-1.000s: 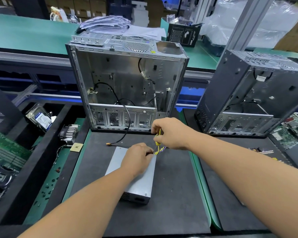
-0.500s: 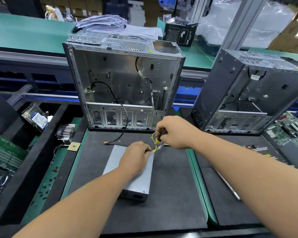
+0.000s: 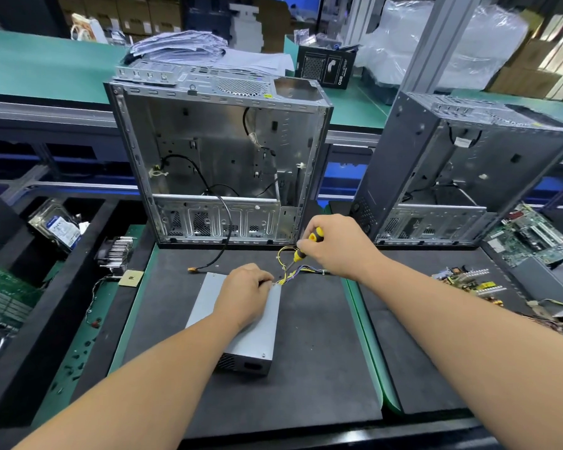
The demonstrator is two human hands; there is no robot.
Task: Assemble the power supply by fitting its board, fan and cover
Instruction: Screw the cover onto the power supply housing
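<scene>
Grey steel, the power supply (image 3: 241, 323) lies flat on the dark mat just in front of the open case (image 3: 218, 164). Left hand (image 3: 244, 295) presses down on its cover, fingers curled at the far edge. Right hand (image 3: 335, 245) grips a yellow-handled screwdriver (image 3: 303, 246), tip at the far corner, right among the wire bundle (image 3: 288, 271). Risk: the tip could slip off the screw and nick those wires.

A yellow-black screwdriver (image 3: 307, 244), hidden earlier, is now shown in the right hand (image 3: 338, 245), tip angled down toward the wires (image 3: 290, 271)
</scene>
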